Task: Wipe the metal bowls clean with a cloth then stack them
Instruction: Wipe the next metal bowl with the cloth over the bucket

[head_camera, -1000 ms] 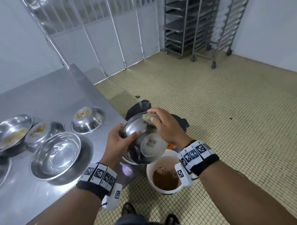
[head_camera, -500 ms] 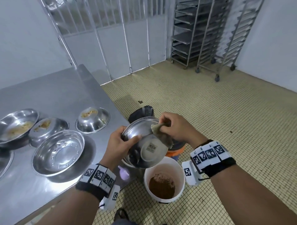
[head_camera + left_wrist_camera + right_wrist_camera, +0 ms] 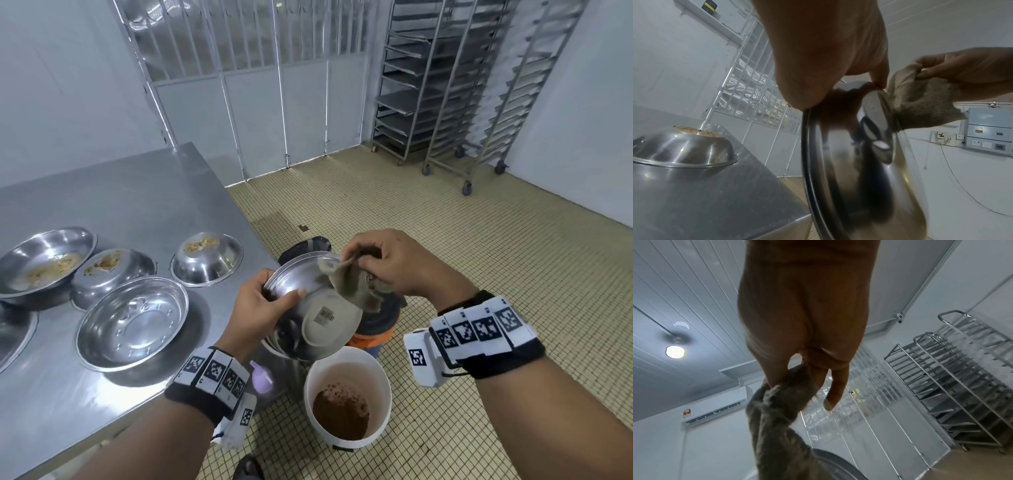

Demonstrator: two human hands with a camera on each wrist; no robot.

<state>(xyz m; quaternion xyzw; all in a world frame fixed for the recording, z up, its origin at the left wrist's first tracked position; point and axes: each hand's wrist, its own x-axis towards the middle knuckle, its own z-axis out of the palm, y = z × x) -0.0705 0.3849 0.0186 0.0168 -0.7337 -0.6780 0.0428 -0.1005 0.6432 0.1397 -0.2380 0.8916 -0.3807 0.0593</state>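
My left hand [image 3: 270, 301] grips a metal bowl [image 3: 308, 308] by its rim, tilted on edge with its sticker-marked underside toward me, off the table's right edge. My right hand [image 3: 387, 267] pinches a beige cloth [image 3: 349, 284] that drapes over the bowl's upper rim. In the left wrist view the bowl [image 3: 855, 162] fills the middle and the cloth [image 3: 920, 104] hangs at its top. The right wrist view shows thumb and fingers pinching the cloth [image 3: 781, 418]. On the steel table [image 3: 137, 205] rest an empty upright bowl [image 3: 133, 322], an upright soiled bowl [image 3: 44, 263] and two overturned bowls [image 3: 205, 257] [image 3: 109, 274] with crumbs on top.
A white bucket [image 3: 346, 373] with brown residue stands on the tiled floor below the held bowl. A black bin on an orange base [image 3: 376, 325] sits behind it. Wheeled tray racks [image 3: 445, 85] line the far wall. Another bowl's edge [image 3: 13, 332] shows at far left.
My right hand has pulled back from pressing the cloth on the bowl's top rim and now pinches the cloth, which hangs loose. The left hand keeps the same grip on the bowl.
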